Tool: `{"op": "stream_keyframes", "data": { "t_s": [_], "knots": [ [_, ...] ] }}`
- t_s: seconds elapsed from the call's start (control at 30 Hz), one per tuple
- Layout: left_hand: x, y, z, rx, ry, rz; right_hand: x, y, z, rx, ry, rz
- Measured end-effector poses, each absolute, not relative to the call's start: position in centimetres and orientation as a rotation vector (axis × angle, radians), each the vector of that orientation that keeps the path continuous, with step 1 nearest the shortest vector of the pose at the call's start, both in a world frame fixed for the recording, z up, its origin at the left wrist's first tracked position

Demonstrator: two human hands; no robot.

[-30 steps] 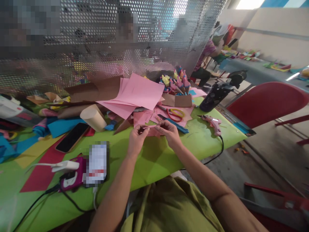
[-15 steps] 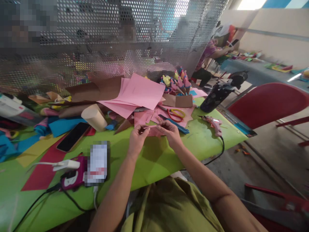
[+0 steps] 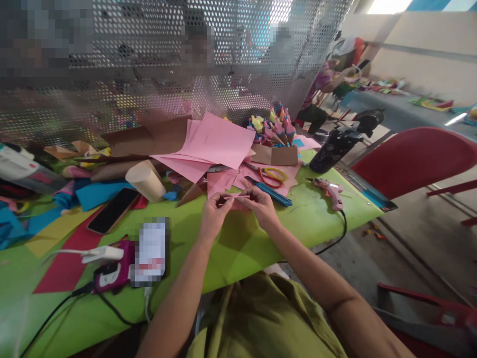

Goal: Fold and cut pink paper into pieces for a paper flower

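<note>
My left hand [image 3: 213, 215] and my right hand [image 3: 260, 205] are both closed in a pinch on a small pink paper piece [image 3: 237, 197], held between them just above the green table [image 3: 242, 248]. Behind the hands lie loose pink paper sheets [image 3: 218, 141]. A blue utility knife [image 3: 269, 192] and red-and-yellow scissors [image 3: 271, 176] rest just beyond my right hand. A pink glue gun [image 3: 330, 191] lies to the right with its black cord trailing off the edge.
A black phone [image 3: 112, 211], a cream paper cone [image 3: 146, 181] and a pink power strip [image 3: 112, 272] sit left. A black bottle [image 3: 337, 142] and a box of coloured paper figures [image 3: 275, 134] stand at the back. Perforated metal screen [image 3: 156, 64] behind; red chair [image 3: 413, 159] at right.
My hands have shifted very slightly while working the pink piece; the fingers pinch it closer together. Nothing else on the table has moved.
</note>
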State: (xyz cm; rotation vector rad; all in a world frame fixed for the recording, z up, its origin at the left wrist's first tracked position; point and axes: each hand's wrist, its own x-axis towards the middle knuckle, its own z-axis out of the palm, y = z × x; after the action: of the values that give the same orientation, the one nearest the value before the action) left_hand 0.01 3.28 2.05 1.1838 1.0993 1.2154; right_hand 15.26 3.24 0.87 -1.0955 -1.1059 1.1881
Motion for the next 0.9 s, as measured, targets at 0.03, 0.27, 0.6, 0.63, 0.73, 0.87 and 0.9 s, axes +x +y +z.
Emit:
{"op": "stream_keyframes", "data": {
  "t_s": [0.03,0.27,0.6,0.63,0.73,0.87,0.9],
  "knots": [
    [0.0,3.3,2.1,1.185,1.103,1.215,15.2,3.2,0.9,-1.099,-1.109,1.18],
    [0.0,3.3,2.1,1.177,1.062,1.195,15.1,3.1,1.2,-1.116,-1.139,1.139],
    [-0.3,3.3,2.2,1.16,1.087,1.225,15.2,3.1,1.3,-1.08,-1.073,1.15],
    [-0.2,3.3,2.2,1.156,1.084,1.225,15.2,3.1,1.4,-1.081,-1.075,1.144],
    [-0.1,3.3,2.3,1.148,1.075,1.233,15.1,3.1,1.5,-1.087,-1.079,1.131],
    [-0.1,3.3,2.1,1.143,1.056,1.242,15.1,3.0,1.8,-1.081,-1.06,1.146],
    [-0.1,3.4,2.1,1.138,1.053,1.242,15.1,3.0,1.9,-1.079,-1.055,1.148]
  ]
}}
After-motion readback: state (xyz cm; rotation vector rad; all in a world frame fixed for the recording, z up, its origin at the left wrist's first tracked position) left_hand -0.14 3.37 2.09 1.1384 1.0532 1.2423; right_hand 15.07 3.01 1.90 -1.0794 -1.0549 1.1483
